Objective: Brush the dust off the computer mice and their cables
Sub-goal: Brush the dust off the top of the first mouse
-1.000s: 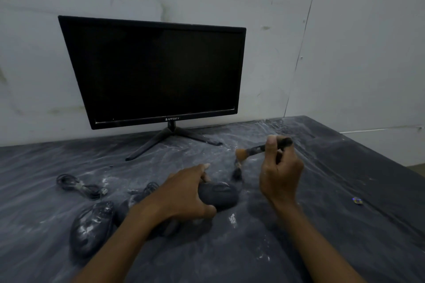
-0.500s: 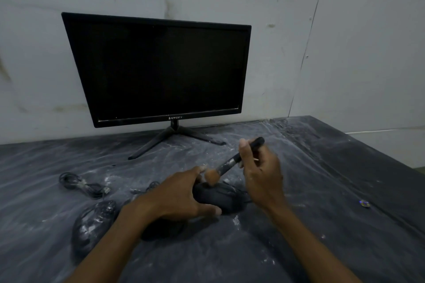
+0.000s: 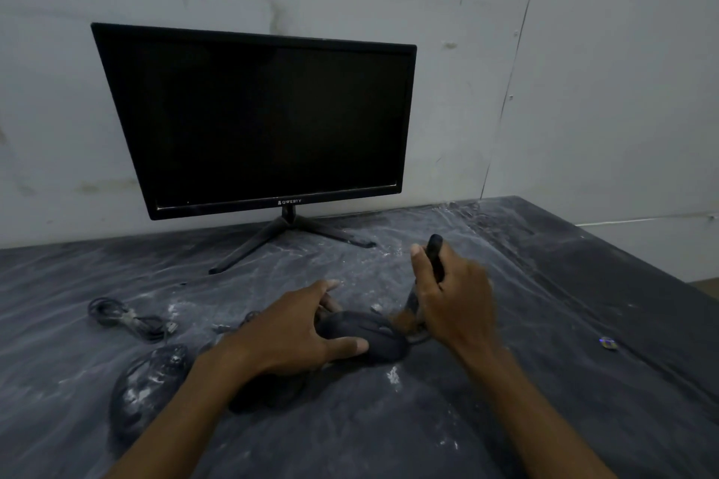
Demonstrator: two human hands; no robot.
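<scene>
A black mouse (image 3: pixel 373 336) lies on the dusty dark table (image 3: pixel 389 432), and my left hand (image 3: pixel 295 331) grips its left side with thumb and fingers. My right hand (image 3: pixel 453 303) holds a small brush (image 3: pixel 434 257) almost upright by its dark handle; the tan bristles touch the mouse's far right end. A second, dust-streaked black mouse (image 3: pixel 144 389) lies at the lower left, partly behind my left forearm. A bundled black cable (image 3: pixel 124 319) lies further left. A bit of cable shows just behind my left hand.
A black monitor (image 3: pixel 264 121) on a tripod stand rises at the back against a white wall. A small shiny object (image 3: pixel 607 343) lies to the right. The table's right edge runs diagonally at the far right. White dust streaks cover the surface.
My right hand swung the brush from level above the table down to a steep angle, bringing the bristles onto the mouse's right end. My left hand stayed on the mouse.
</scene>
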